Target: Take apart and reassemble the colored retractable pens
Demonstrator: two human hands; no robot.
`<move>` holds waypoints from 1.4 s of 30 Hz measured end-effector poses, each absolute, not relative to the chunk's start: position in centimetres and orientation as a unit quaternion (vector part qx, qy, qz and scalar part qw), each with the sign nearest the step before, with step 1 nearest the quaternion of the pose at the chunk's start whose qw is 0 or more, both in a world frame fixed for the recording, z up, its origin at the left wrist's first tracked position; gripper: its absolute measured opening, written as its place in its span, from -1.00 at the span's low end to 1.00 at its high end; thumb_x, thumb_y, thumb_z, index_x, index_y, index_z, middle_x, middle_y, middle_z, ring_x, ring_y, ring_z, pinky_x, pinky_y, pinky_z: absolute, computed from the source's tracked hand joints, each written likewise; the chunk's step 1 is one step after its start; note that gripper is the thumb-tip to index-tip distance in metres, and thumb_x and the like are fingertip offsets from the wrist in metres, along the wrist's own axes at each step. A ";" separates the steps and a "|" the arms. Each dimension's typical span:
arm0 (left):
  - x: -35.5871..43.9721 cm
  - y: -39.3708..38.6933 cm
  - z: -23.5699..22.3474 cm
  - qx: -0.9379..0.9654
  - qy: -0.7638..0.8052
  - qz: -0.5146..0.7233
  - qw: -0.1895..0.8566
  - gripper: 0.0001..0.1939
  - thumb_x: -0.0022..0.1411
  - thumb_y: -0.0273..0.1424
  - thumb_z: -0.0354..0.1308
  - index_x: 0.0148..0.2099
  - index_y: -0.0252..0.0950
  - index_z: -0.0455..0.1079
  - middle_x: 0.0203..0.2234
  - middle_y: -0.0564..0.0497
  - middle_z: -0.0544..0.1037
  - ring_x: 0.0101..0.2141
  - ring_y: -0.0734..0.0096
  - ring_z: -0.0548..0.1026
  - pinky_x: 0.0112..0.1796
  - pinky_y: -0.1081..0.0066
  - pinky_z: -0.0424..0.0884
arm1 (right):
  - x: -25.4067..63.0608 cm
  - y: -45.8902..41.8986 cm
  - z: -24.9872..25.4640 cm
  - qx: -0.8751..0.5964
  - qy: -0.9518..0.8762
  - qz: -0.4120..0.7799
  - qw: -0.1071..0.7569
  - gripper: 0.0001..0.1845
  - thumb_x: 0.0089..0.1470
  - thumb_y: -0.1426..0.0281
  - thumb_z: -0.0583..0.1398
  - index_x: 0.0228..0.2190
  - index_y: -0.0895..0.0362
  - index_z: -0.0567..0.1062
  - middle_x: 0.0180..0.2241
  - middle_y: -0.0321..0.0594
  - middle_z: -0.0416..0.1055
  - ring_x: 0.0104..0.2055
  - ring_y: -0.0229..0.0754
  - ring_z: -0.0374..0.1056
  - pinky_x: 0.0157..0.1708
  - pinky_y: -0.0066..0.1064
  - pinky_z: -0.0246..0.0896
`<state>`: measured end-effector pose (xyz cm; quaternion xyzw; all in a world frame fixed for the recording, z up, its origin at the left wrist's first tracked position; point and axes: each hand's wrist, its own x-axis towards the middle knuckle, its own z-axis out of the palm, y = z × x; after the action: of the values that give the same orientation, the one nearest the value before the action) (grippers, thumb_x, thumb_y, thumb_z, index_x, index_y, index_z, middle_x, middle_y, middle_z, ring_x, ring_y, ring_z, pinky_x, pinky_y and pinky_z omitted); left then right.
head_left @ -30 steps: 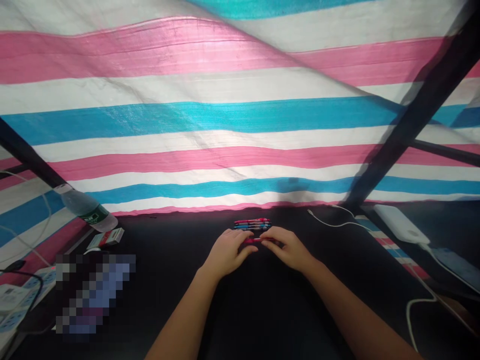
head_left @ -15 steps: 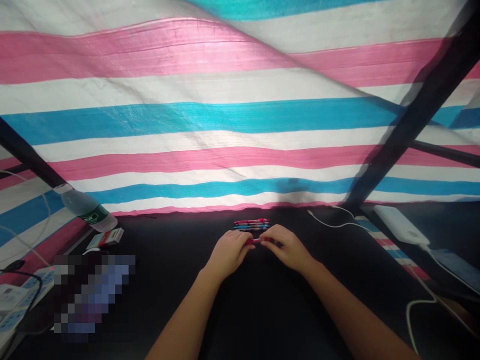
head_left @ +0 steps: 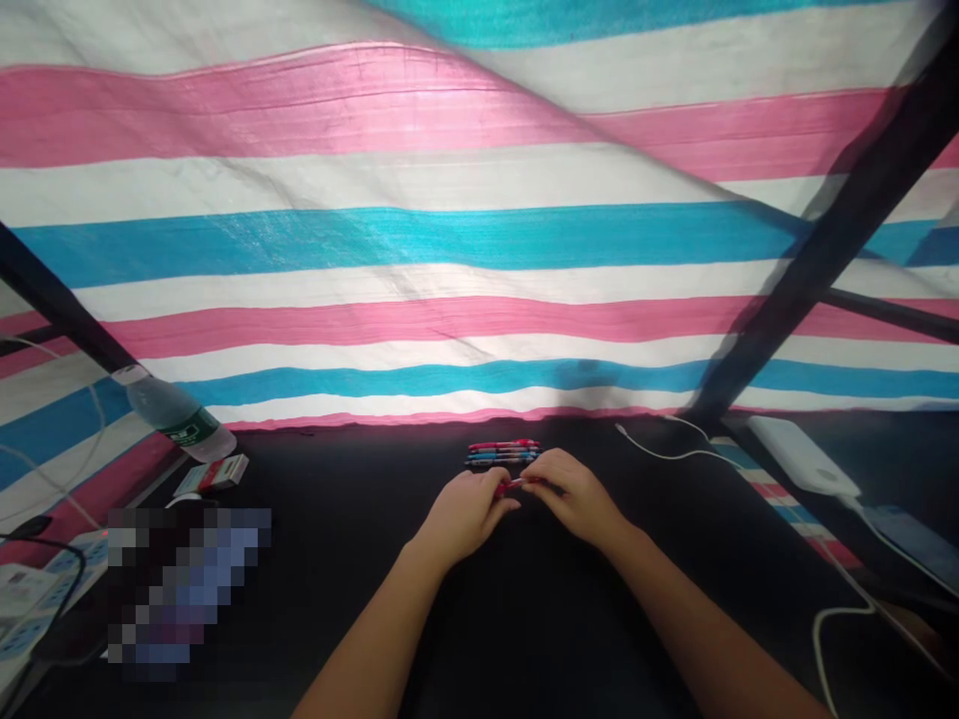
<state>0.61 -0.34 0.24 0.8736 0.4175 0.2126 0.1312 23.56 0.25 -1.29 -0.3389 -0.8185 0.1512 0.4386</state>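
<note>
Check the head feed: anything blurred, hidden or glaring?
In the head view, the left hand and right hand are fairly sharp, but the red pen between them and the pens beyond are tiny; a pixelated block hides the lower left; glare brightens the striped tarp.

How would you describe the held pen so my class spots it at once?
On the black table, below the striped tarp, lies a row of pens. The red pen between the left hand and right hand is the only one held.

The pen (head_left: 512,485) is red, the tarpaulin (head_left: 420,240) pink-white-blue striped.
</note>
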 end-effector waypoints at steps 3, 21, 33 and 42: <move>0.6 -0.3 0.1 0.872 0.436 0.189 0.119 -0.84 0.48 -0.28 0.07 -0.05 -0.24 0.39 -0.28 -0.04 0.63 -0.31 0.19 0.52 -0.27 0.31 0.31 | 23.7 0.4 -1.2 -0.334 -0.826 0.151 0.427 -0.86 0.28 0.47 0.27 -0.18 0.00 0.61 -0.25 -0.17 0.59 -0.14 -0.01 0.45 -0.10 -0.17 0.39; 0.0 0.5 -0.2 0.828 0.443 0.295 0.176 -0.78 0.52 -0.32 -0.04 -0.11 -0.21 0.42 -0.24 -0.05 0.54 -0.26 0.23 0.47 -0.23 0.31 0.29 | 23.5 0.9 -2.4 -0.434 -0.669 0.363 0.482 -0.81 0.20 0.21 0.31 -0.23 0.06 0.57 -0.30 -0.22 0.55 -0.28 -0.08 0.46 -0.25 -0.29 0.36; 2.8 -0.1 -1.3 0.397 0.392 0.432 0.709 -0.54 0.08 -0.08 0.45 -0.23 -0.37 0.49 -0.40 -0.03 0.51 -0.57 0.61 0.32 -0.63 0.52 -0.20 | 22.9 0.2 -1.7 -0.439 -0.679 0.364 0.463 -0.81 0.13 0.24 0.34 -0.26 0.08 0.64 -0.34 -0.23 0.54 -0.29 -0.09 0.44 -0.25 -0.31 0.34; 3.3 -0.3 -1.8 0.371 0.390 0.408 0.737 -0.58 0.02 -0.18 0.51 -0.21 -0.40 0.57 -0.29 -0.16 0.61 -0.44 0.53 0.49 -0.63 0.55 -0.16 | 22.8 0.0 -1.5 -0.413 -0.684 0.376 0.469 -0.82 0.20 0.23 0.30 -0.28 0.09 0.61 -0.30 -0.20 0.54 -0.25 -0.07 0.47 -0.23 -0.30 0.37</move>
<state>3.25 -0.31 -1.76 0.3712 0.3900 0.4082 0.7373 22.81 0.00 -1.54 -0.4129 -0.6840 0.3762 0.4692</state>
